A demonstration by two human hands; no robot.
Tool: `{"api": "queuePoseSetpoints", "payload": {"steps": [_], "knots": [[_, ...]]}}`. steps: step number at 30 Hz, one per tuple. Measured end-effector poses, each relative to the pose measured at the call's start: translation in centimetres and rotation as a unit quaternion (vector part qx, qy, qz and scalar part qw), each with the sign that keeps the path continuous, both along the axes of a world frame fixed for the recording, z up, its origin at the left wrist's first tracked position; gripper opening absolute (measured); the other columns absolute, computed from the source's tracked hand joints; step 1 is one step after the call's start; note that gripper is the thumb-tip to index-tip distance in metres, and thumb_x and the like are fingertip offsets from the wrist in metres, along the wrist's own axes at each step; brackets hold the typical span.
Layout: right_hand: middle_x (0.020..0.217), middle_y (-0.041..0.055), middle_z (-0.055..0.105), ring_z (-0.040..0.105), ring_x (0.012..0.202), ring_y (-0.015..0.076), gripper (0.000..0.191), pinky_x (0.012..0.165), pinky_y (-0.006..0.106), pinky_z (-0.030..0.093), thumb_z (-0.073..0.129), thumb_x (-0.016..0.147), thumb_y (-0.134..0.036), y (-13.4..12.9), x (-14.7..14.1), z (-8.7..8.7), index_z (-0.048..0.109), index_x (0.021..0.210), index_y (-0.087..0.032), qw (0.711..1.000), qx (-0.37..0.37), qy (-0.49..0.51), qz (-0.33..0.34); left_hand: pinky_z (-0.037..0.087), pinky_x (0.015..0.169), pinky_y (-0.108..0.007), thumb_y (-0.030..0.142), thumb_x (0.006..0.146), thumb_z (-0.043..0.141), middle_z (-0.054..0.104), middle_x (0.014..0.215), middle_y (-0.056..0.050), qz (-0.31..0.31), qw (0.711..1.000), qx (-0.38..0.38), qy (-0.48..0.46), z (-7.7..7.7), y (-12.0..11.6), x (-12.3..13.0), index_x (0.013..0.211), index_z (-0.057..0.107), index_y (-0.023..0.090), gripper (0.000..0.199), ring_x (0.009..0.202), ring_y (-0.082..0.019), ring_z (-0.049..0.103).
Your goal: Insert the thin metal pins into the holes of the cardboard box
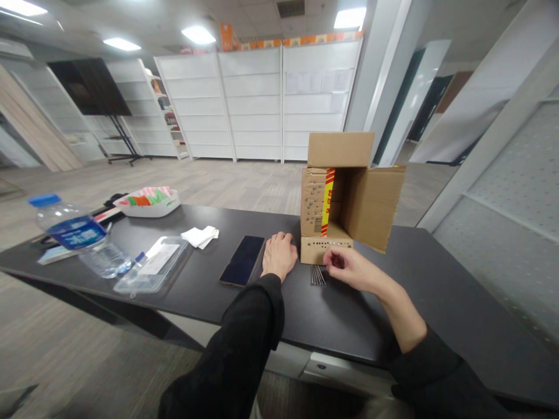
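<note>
An open cardboard box (315,201) stands on the table, its flaps spread. A row of small dark holes or dots runs along its lower front flap (314,251). My right hand (349,266) is at that flap, with thumb and index finger curled into a pinch; anything between the fingertips is too small to make out. Just below the flap lie several thin metal nails (318,276), side by side. My left hand (279,254) rests palm down on the table, fingers pointing forward, between the box and a dark phone (243,260). It appears to hold nothing.
On the dark table (349,326), a folded white tissue (201,236), a clear plastic case (152,265) and a tilted water bottle (82,235) are to the left. Behind them sits a white basket (151,209) with colourful packets. A dotted panel (515,221) stands at the right.
</note>
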State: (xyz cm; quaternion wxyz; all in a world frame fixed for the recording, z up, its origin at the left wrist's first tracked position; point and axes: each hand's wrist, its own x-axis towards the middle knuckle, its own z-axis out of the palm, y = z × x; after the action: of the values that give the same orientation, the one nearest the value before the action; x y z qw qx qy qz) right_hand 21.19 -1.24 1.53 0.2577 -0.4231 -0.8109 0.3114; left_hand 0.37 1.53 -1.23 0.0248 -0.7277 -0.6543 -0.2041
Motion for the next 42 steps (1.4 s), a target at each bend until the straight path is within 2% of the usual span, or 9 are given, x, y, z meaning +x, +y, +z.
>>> {"api": "queuePoseSetpoints", "payload": {"steps": [2,6,10,20,42], "knots": [[0.074,-0.0004,0.059,0.052,0.066,0.0140,0.007,0.063,0.026,0.041,0.052,0.076,-0.020,0.5,0.2,-0.2,0.056,0.082,-0.019,0.996,0.063,0.033,-0.047,0.042,0.093,-0.036,0.019,0.088,0.044,0.063,0.107,-0.008,-0.002,1.000,0.000,0.000,0.0,0.0,0.0,0.105,0.063,0.021,0.025,0.105,-0.023,0.055],[0.077,0.0022,0.061,0.054,0.067,0.0156,0.011,0.065,0.029,0.043,0.053,0.079,-0.024,1.5,0.8,-0.7,0.059,0.086,-0.019,0.974,0.158,0.030,-0.157,0.042,0.094,-0.036,0.019,0.088,0.043,0.063,0.108,-0.008,-0.003,1.000,-0.006,0.002,0.1,0.0,-0.1,0.105,0.063,0.021,0.026,0.106,-0.023,0.055],[0.087,0.0055,0.062,0.055,0.068,0.0163,0.020,0.067,0.032,0.046,0.053,0.079,-0.023,2.1,1.3,-1.3,0.064,0.095,-0.017,0.960,0.202,0.003,-0.193,0.041,0.094,-0.036,0.019,0.089,0.043,0.062,0.109,-0.008,-0.003,1.000,-0.010,0.003,0.0,0.1,0.0,0.106,0.063,0.021,0.026,0.107,-0.023,0.054],[0.086,0.0056,0.056,0.057,0.076,0.0179,0.021,0.076,0.033,0.048,0.051,0.080,-0.020,2.2,0.5,-1.7,0.066,0.094,-0.017,0.961,0.184,-0.028,-0.207,0.040,0.096,-0.036,0.019,0.089,0.043,0.063,0.110,-0.008,0.000,1.000,-0.015,-0.004,0.4,-0.3,0.1,0.107,0.063,0.021,0.027,0.109,-0.022,0.054],[0.089,0.0057,0.057,0.057,0.082,0.0195,0.012,0.080,0.035,0.045,0.047,0.083,-0.017,2.8,-0.4,-2.2,0.059,0.086,-0.020,0.957,0.176,-0.043,-0.228,0.040,0.095,-0.035,0.018,0.089,0.043,0.063,0.110,-0.008,-0.001,1.000,-0.014,-0.002,0.3,-0.2,0.0,0.107,0.063,0.021,0.026,0.108,-0.022,0.054]]}}
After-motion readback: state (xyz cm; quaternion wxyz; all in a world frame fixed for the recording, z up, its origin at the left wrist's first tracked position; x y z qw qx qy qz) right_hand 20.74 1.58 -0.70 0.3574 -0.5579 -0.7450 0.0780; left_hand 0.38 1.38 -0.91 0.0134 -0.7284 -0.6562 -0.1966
